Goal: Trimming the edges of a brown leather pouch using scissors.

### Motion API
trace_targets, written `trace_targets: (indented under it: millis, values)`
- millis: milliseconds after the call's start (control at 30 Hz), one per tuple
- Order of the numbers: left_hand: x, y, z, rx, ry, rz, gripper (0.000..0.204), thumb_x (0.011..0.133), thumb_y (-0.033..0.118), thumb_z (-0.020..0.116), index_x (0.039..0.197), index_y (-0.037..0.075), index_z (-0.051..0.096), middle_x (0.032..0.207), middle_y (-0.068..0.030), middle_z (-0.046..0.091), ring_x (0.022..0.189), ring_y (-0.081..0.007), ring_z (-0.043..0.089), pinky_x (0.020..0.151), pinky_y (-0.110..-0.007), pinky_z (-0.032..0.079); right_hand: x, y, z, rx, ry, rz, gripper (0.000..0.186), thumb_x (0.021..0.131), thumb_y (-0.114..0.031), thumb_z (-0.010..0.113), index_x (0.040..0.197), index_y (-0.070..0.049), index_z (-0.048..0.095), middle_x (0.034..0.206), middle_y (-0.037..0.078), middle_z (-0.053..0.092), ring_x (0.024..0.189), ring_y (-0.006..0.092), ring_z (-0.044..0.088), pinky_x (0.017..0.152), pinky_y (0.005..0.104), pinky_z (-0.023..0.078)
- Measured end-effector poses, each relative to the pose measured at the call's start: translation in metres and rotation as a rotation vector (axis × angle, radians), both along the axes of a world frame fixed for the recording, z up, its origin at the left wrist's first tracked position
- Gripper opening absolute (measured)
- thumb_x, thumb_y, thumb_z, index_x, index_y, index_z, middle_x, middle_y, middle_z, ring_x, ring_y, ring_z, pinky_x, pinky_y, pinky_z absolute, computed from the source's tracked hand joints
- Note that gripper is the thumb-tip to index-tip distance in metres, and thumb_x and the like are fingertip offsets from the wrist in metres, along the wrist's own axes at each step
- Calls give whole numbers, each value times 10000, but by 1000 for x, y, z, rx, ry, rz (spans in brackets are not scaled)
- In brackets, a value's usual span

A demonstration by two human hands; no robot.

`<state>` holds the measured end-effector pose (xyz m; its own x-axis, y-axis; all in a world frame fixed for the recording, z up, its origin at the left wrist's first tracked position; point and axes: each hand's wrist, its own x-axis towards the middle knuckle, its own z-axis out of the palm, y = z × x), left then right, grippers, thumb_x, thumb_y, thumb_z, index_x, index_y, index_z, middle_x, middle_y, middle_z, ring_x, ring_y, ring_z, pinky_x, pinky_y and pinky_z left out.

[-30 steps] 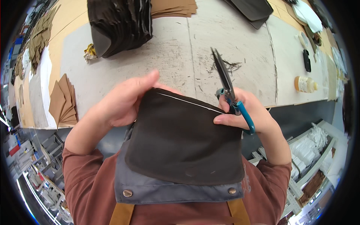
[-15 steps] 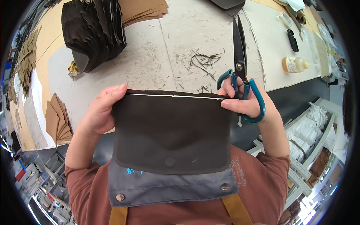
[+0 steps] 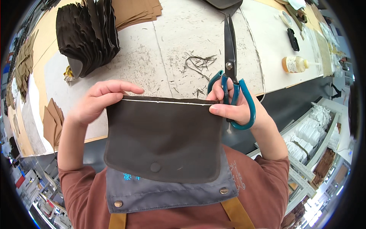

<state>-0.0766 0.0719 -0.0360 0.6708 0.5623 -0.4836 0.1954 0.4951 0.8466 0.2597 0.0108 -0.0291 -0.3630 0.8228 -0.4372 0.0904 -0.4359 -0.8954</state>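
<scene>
A dark brown leather-like flap (image 3: 164, 137) with rounded lower corners, a round mark near its lower edge and a white line along its top edge hangs in front of my apron. My left hand (image 3: 97, 101) pinches its top left corner, index finger stretched along above the edge. At the top right corner, my right hand (image 3: 238, 108) grips the flap between thumb and fingers. The same hand carries large scissors (image 3: 230, 57) with teal handles looped around its fingers. Their dark blades point away from me and look closed.
A thick stack of dark pieces (image 3: 85, 45) stands at the far left of the table, beside flat brown sheets (image 3: 139, 13). Thread clippings (image 3: 200, 63) lie mid-table. To the right are an amber bottle (image 3: 292, 64) and a black tool (image 3: 292, 39). Brown pieces (image 3: 52, 122) fan out near left.
The flap has shifted slightly left in view and tilted, its right side lower. My left index finger has lifted and stretched out over the top edge. The right hand still holds scissors and flap.
</scene>
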Motion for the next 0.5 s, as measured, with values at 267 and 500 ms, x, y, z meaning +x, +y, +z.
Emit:
trace_targets:
  millis: [267,500]
  values:
    - [66,38,34,515,138,-776,333,878,205,623,1107,-36,619,900,-169,675,795,-261,652,724,-304,504,-5,-3,-9,-50,107,-9,272,767,-92,743,847,-75,484,893,44,594,882,118,563,778,268,452]
    - [85,38,24,-34,-22,-662,326,877,38,618,1199,-7,597,908,-12,683,778,-13,554,710,-191,475,12,12,-3,-2,7,246,385,700,-183,826,812,-81,472,819,5,540,751,87,482,652,254,408]
